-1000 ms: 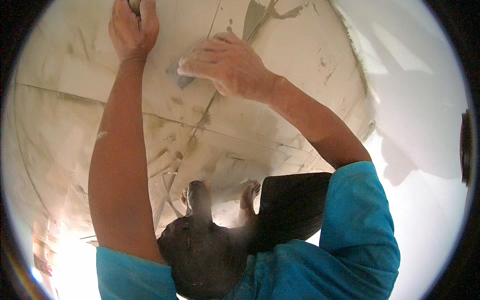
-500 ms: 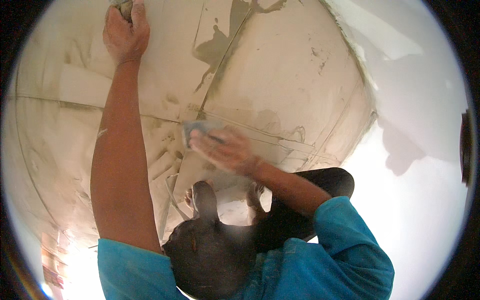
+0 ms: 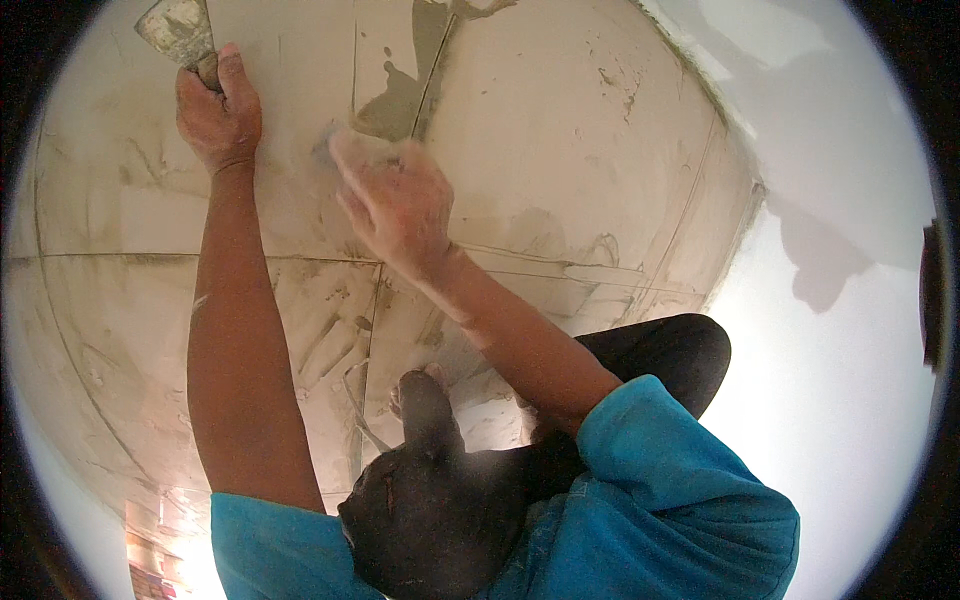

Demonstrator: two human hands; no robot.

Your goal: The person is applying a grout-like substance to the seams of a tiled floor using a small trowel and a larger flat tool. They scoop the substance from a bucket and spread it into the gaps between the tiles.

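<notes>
My left hand (image 3: 219,125) is closed round the handle of a putty knife (image 3: 178,32) at the upper left. Its broad blade is smeared with pale material and points away from me, over the dusty cream tiles (image 3: 540,130). My right hand (image 3: 400,195), blurred by motion, is over the tiles to the right of it. In its fingers is a flat grey tool (image 3: 326,142), mostly hidden and too smeared to name exactly. A wet, dark grey patch of grout (image 3: 395,103) lies just beyond the right hand, along a joint.
Dark joints (image 3: 150,256) cross the tiled floor. My bent knee (image 3: 670,355) and a bare foot (image 3: 425,385) are close below my arms. A white wall (image 3: 830,400) borders the floor on the right. A thin pale strip (image 3: 360,410) lies near the foot.
My right hand has swept away from me and a little left, with the flat tool. The view has shifted, and more of the putty knife's blade now shows in my left hand.
</notes>
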